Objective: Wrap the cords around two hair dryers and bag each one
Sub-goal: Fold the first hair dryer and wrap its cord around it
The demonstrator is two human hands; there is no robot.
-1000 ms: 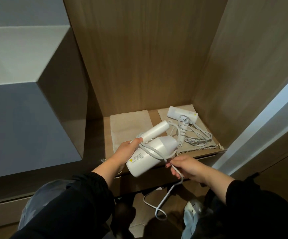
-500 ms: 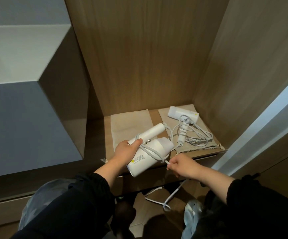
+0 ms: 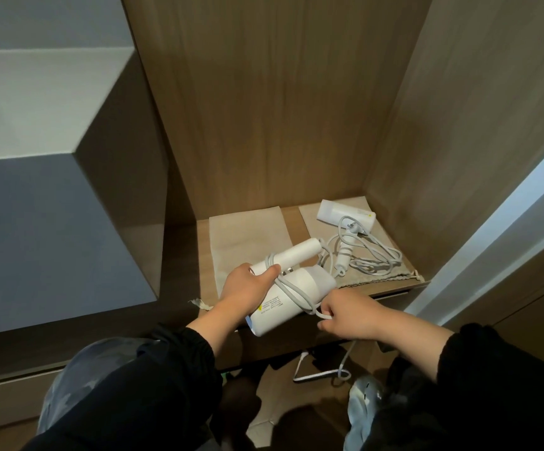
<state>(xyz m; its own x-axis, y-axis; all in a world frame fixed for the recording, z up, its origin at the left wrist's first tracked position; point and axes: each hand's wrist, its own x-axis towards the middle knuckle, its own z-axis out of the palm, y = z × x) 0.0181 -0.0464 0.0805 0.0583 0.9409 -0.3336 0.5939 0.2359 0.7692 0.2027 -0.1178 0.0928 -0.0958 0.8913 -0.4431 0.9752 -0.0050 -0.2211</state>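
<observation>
Left grip: your left grip [image 3: 247, 288] is clenched round the white hair dryer [image 3: 313, 281] where the handle meets the barrel, thumb on top. It holds the dryer in the air just over the front edge of the shelf [image 3: 291, 219].
Right grip: your right grip [image 3: 350, 312] pinches the cord [image 3: 293, 294] between thumb and fingers. It is just beside the barrel's right side, in front of the shelf's front edge.
Cord: pale turns cross the barrel and loop round the base of the handle. From your right grip the rest drops below the shelf into a slack loop [image 3: 321, 375] near the floor.
Hair dryer: the barrel is tilted with its labelled end toward you, and the handle points toward the back of the shelf.
Left bag: the left bag [image 3: 247, 236] is beige cloth and lies flat on the left half of the shelf. Its front part is hidden behind your left grip and the dryer.
Second hair dryer: the second hair dryer [image 3: 345, 214] lies at the back right corner of the shelf on the right bag [image 3: 378, 276]. Its loose cord [image 3: 378, 255] sprawls unwound toward the front right corner.
Right bag: it lies flat, with its drawstring at the front right corner. A bare strip of shelf separates it from the left bag.
Sleeves: dark sleeves [image 3: 173, 362] cover both your forearms.
</observation>
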